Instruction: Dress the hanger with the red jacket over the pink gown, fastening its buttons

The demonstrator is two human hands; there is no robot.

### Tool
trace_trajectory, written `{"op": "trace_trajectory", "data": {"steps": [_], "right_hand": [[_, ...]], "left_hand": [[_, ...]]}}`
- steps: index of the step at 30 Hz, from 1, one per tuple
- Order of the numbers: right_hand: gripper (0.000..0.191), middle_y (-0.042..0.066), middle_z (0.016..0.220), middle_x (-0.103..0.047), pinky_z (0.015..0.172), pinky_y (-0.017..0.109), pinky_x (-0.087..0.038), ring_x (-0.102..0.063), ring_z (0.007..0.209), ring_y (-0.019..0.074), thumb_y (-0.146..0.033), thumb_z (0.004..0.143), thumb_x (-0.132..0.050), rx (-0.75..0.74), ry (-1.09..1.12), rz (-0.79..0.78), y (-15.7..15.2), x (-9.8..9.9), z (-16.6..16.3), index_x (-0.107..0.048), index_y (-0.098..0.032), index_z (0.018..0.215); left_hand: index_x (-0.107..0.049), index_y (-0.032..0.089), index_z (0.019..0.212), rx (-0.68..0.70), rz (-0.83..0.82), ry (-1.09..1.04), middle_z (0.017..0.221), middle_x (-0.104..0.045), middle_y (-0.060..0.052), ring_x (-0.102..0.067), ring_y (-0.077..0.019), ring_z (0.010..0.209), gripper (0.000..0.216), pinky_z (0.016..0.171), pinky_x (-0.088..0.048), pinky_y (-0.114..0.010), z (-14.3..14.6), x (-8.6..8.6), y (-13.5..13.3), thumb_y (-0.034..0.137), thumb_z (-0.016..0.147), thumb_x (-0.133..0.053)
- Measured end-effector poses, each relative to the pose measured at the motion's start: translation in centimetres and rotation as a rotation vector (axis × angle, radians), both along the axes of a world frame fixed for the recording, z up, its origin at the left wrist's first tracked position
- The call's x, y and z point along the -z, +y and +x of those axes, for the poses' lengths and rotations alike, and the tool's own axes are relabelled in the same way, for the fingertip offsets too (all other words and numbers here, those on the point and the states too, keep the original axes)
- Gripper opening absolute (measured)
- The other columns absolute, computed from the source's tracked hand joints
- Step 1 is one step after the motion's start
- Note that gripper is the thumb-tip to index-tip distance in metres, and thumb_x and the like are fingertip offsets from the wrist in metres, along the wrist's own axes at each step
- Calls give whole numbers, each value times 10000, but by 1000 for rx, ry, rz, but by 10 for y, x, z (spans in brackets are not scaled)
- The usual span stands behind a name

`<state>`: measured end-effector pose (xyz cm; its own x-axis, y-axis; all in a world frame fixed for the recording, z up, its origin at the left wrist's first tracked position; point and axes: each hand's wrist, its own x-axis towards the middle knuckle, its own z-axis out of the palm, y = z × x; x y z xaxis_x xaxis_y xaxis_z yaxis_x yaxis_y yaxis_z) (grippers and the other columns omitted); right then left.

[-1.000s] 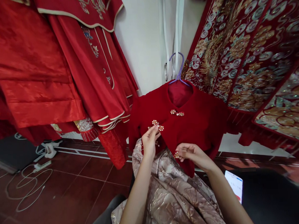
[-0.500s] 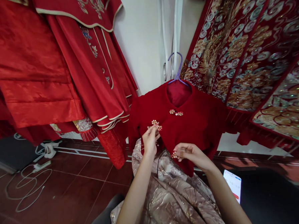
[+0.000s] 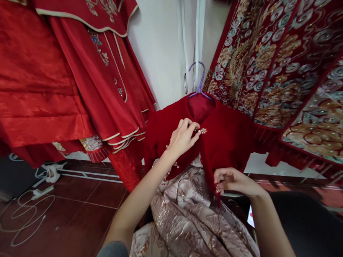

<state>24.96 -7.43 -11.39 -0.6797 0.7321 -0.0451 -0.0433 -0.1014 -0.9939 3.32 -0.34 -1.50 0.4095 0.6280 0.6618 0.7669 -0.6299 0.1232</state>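
A dark red jacket [image 3: 226, 129] hangs on a purple hanger [image 3: 200, 89] in front of me. At the neckline, my left hand [image 3: 185, 137] pinches the beaded flower clasp [image 3: 203, 131], whose left part the fingers cover. Lower down, my right hand [image 3: 234, 182] is closed on the jacket's right front edge, beside another beaded clasp [image 3: 218, 189]. The two front panels stand apart below the neckline. Beneath the jacket, a shiny beige-pink brocade fabric [image 3: 184, 216] spreads in folds towards me.
Red garments [image 3: 36, 74] hang at left, and a heavily embroidered one [image 3: 272, 73] hangs at right. A power strip [image 3: 42, 192] with a white cable lies on the tiled floor. A phone [image 3: 250, 217], partly hidden by my right forearm, rests near a black surface [image 3: 308, 225].
My left hand has gone from the left panel's clasp up to the neckline clasp. My right hand has drawn the right front edge rightwards and slightly down, widening the gap between panels.
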Motion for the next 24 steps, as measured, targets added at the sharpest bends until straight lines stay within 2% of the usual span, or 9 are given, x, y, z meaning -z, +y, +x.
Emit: {"op": "trace_trajectory", "data": {"steps": [4,6,9,12,17,21,24], "right_hand": [[250,2,690,-649,580,225,-437,-578,587,94,-334,723,-783,6,-7,21,-2,-2,2,-609,-163,775],[247,6,705,-647,597,238,-451,-583,610,104,-346,725,-781,14,-18,47,-2,-2,3,-636,-164,806],[276,27,797,-665,669,261,-487,-602,691,116,-368,770,-743,49,-30,112,-1,-3,5,-684,-168,952],[311,45,857,-672,726,280,-511,-618,752,131,-400,824,-687,137,-50,152,0,-5,7,-684,-178,1043],[353,52,814,-661,721,302,-533,-624,744,154,-475,818,-671,351,-64,242,1,-18,10,-683,-180,1011],[344,57,788,-658,718,325,-548,-624,732,171,-495,805,-672,499,-57,359,5,-39,7,-679,-189,963],[309,86,987,-660,780,352,-552,-627,883,201,-449,817,-655,702,-13,539,21,-62,-2,-650,-204,1005]], "left_hand": [[-650,186,1080,62,74,238,1017,-549,-91,-473,-230,992,280,807,-430,-334,-4,-12,8,352,934,-478],[-671,179,1044,93,100,274,1024,-566,-95,-473,-234,1000,270,865,-393,-368,-5,-16,10,324,938,-469],[-689,189,970,151,108,205,1121,-585,-90,-469,-233,1069,212,955,-335,-400,-5,-21,12,309,911,-525],[-694,206,860,250,41,139,1153,-621,-60,-479,-227,1117,117,1051,-257,-431,-6,-25,17,298,849,-622],[-691,242,764,424,-95,18,817,-691,-4,-592,-206,980,16,1169,-63,-484,-4,-30,26,246,757,-705],[-676,263,676,468,-125,-132,652,-652,28,-638,-186,766,80,1183,-125,-474,-2,-37,27,278,705,-749],[-660,268,635,414,-257,-275,606,-630,24,-636,-193,731,122,1174,-177,-473,0,-38,25,302,677,-769]]}}
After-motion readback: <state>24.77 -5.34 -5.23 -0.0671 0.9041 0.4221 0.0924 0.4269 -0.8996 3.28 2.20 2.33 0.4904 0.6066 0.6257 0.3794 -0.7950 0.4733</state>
